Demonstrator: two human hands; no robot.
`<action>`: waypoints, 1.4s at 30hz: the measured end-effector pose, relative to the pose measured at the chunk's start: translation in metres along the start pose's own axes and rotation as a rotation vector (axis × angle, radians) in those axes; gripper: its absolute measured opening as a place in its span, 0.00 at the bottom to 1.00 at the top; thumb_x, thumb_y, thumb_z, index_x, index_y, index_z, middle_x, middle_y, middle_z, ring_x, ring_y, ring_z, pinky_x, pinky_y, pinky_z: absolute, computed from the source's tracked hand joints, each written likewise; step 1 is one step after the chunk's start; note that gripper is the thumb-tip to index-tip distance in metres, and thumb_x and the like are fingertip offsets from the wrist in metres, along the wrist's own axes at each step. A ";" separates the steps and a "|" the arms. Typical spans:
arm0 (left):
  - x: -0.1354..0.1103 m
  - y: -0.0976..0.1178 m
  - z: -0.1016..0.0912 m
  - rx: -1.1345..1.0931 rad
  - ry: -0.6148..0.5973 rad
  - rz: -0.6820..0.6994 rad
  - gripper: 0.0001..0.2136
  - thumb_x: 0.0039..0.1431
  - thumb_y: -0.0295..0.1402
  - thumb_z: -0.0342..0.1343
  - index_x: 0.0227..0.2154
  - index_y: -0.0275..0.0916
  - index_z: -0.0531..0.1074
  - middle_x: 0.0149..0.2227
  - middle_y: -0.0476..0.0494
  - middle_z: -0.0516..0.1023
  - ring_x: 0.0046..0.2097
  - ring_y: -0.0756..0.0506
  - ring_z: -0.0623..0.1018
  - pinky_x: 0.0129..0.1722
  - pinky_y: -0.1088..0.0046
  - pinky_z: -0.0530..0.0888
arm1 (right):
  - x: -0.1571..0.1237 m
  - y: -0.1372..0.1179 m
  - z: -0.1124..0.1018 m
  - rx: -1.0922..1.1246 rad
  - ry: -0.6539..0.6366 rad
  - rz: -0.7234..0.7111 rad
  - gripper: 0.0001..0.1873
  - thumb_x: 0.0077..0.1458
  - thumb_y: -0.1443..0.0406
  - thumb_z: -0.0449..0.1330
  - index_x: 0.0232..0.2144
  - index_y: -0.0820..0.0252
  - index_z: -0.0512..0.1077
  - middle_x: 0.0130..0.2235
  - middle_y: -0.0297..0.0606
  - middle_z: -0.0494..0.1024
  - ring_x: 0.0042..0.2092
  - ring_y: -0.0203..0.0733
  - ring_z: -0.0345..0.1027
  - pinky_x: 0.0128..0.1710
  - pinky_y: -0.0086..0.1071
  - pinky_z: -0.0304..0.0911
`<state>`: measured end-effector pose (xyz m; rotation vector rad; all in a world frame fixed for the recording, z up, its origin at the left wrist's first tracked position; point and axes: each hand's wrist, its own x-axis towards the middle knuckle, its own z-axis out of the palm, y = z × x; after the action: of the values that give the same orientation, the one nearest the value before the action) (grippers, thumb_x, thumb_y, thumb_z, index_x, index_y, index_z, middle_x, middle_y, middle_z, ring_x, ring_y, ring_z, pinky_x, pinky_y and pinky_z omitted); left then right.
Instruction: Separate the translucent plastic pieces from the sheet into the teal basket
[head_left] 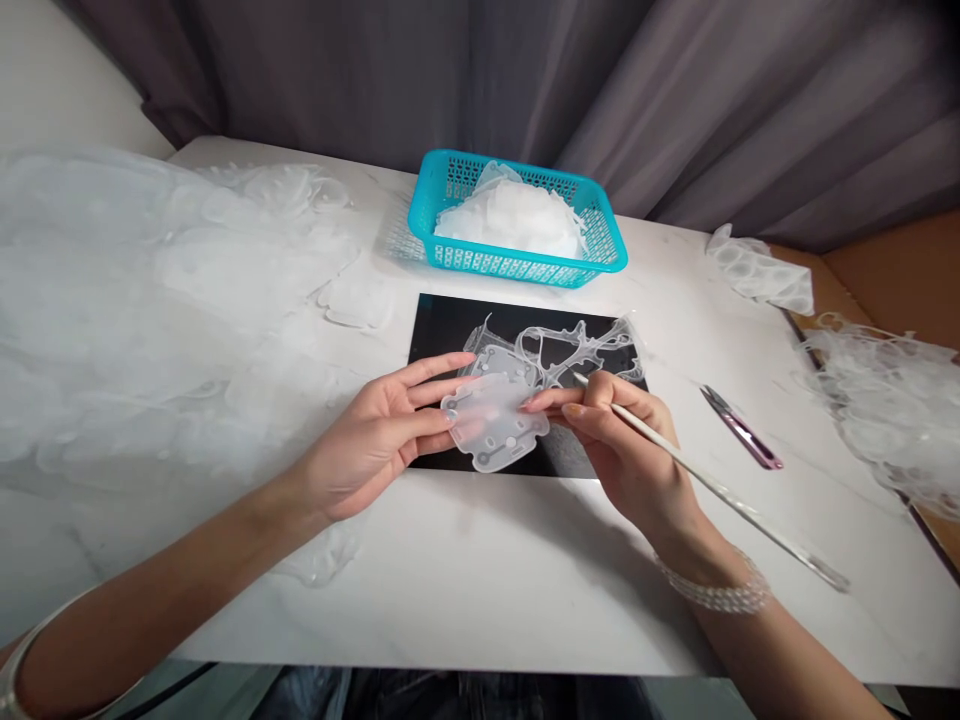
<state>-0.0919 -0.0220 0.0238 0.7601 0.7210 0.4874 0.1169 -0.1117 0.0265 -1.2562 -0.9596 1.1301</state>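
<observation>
My left hand pinches the left edge of a flat translucent silicone-like piece with small holes and grey slots. My right hand grips a long white pen-like stick, its tip pointing up and left. The right index fingertip touches the piece's right edge. Behind it, a similar translucent piece is partly covered. Clear scrap webbing with open loops lies beside it. All this is over a black mat on the table.
A blue basket at the back holds a heap of whitish pieces. Translucent sheets are piled across the left. Pink-handled snips lie to the right. Beyond them are scrap webbing and a crumpled clear sheet. A grey curtain hangs behind.
</observation>
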 end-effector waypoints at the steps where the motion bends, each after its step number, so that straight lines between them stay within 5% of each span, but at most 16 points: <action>1: 0.000 0.000 0.000 0.018 0.003 0.017 0.24 0.57 0.22 0.59 0.57 0.42 0.70 0.62 0.37 0.71 0.51 0.41 0.80 0.55 0.63 0.75 | 0.001 0.001 -0.001 -0.004 0.000 -0.001 0.16 0.58 0.68 0.59 0.20 0.56 0.60 0.37 0.39 0.84 0.43 0.46 0.77 0.48 0.44 0.69; 11: -0.002 -0.001 -0.001 0.042 -0.019 0.076 0.22 0.59 0.24 0.60 0.57 0.46 0.70 0.62 0.40 0.70 0.52 0.41 0.80 0.53 0.65 0.77 | -0.002 -0.001 -0.004 -0.054 -0.041 -0.077 0.16 0.58 0.70 0.59 0.22 0.56 0.59 0.46 0.39 0.82 0.48 0.48 0.76 0.49 0.45 0.70; 19: -0.001 -0.002 -0.001 -0.020 -0.006 0.068 0.23 0.59 0.26 0.60 0.58 0.45 0.69 0.63 0.38 0.69 0.54 0.40 0.78 0.54 0.64 0.75 | -0.002 0.002 -0.010 -0.819 -0.362 -0.540 0.15 0.56 0.75 0.57 0.24 0.54 0.59 0.55 0.40 0.77 0.47 0.49 0.73 0.39 0.43 0.69; 22: -0.001 -0.003 -0.001 -0.089 -0.002 0.052 0.22 0.63 0.33 0.57 0.60 0.46 0.66 0.63 0.38 0.68 0.58 0.38 0.74 0.55 0.60 0.75 | 0.012 -0.003 -0.008 -0.905 -0.213 -0.653 0.18 0.59 0.74 0.54 0.21 0.55 0.57 0.39 0.38 0.82 0.32 0.41 0.70 0.29 0.37 0.65; 26: 0.001 -0.005 -0.001 -0.061 0.048 0.106 0.23 0.64 0.40 0.56 0.60 0.43 0.66 0.62 0.36 0.70 0.63 0.37 0.69 0.57 0.58 0.73 | 0.069 -0.034 -0.005 -0.714 0.142 -0.474 0.24 0.59 0.63 0.60 0.19 0.54 0.51 0.24 0.35 0.73 0.28 0.40 0.69 0.25 0.34 0.60; 30: 0.004 -0.009 -0.005 0.323 0.085 0.325 0.19 0.62 0.40 0.56 0.55 0.44 0.73 0.60 0.41 0.73 0.63 0.35 0.69 0.62 0.58 0.68 | 0.152 -0.060 -0.007 -0.536 0.196 -0.367 0.25 0.57 0.57 0.62 0.21 0.53 0.50 0.22 0.31 0.69 0.31 0.42 0.74 0.29 0.32 0.65; 33: 0.006 -0.017 -0.011 0.758 0.083 0.530 0.16 0.64 0.35 0.53 0.53 0.46 0.75 0.62 0.44 0.71 0.65 0.37 0.66 0.66 0.57 0.61 | 0.175 -0.061 -0.011 -0.534 0.214 -0.329 0.20 0.60 0.55 0.58 0.23 0.53 0.53 0.21 0.28 0.67 0.29 0.39 0.75 0.26 0.29 0.62; 37: 0.011 -0.032 -0.020 1.195 -0.038 0.734 0.19 0.67 0.32 0.49 0.59 0.41 0.69 0.64 0.40 0.67 0.67 0.40 0.63 0.67 0.59 0.58 | 0.123 -0.043 -0.009 -0.587 0.102 -0.346 0.15 0.65 0.55 0.51 0.29 0.54 0.58 0.35 0.35 0.77 0.38 0.38 0.74 0.35 0.30 0.66; 39: 0.014 -0.039 -0.022 1.414 -0.066 0.777 0.20 0.67 0.33 0.48 0.60 0.37 0.68 0.64 0.36 0.66 0.66 0.38 0.64 0.66 0.57 0.58 | 0.081 -0.029 -0.009 -0.661 -0.074 -0.325 0.13 0.65 0.57 0.53 0.30 0.55 0.61 0.39 0.38 0.78 0.40 0.40 0.73 0.41 0.34 0.67; 42: 0.017 -0.045 -0.025 1.738 -0.046 0.823 0.21 0.69 0.34 0.46 0.60 0.32 0.66 0.64 0.32 0.67 0.65 0.35 0.66 0.65 0.52 0.59 | 0.028 -0.008 -0.018 -0.984 -0.432 -0.381 0.06 0.65 0.63 0.52 0.35 0.56 0.64 0.36 0.41 0.77 0.37 0.44 0.70 0.38 0.37 0.66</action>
<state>-0.0924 -0.0292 -0.0299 2.7479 0.6448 0.4805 0.1417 -0.0876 0.0315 -1.4873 -2.1428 0.6095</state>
